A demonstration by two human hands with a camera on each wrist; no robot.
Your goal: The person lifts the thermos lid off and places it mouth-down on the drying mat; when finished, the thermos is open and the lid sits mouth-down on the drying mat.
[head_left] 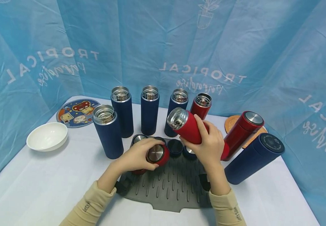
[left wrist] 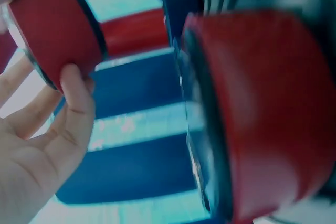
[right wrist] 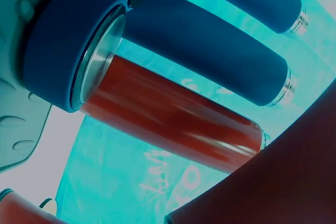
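My left hand (head_left: 131, 157) grips a red bottle lid (head_left: 156, 153) with a steel disc on top, above the grey mat. In the left wrist view its fingers curl round that lid (left wrist: 58, 30), while another red lid (left wrist: 268, 114) stands close to the camera. My right hand (head_left: 209, 144) holds a red thermos bottle (head_left: 189, 130) around its body. The bottle is tilted, its uncovered steel mouth (head_left: 178, 118) pointing up and left. In the right wrist view a dark, blurred surface (right wrist: 283, 177), apparently the held bottle, fills the lower right.
Under the hands lies a grey ribbed mat (head_left: 168, 191), with dark blue lids (head_left: 175, 147) along its back edge. Lidless blue bottles (head_left: 149, 116) and a red one (head_left: 199, 108) stand behind. Lidded red (head_left: 240, 135) and blue (head_left: 253, 160) bottles stand right; a white bowl (head_left: 47, 138) sits left.
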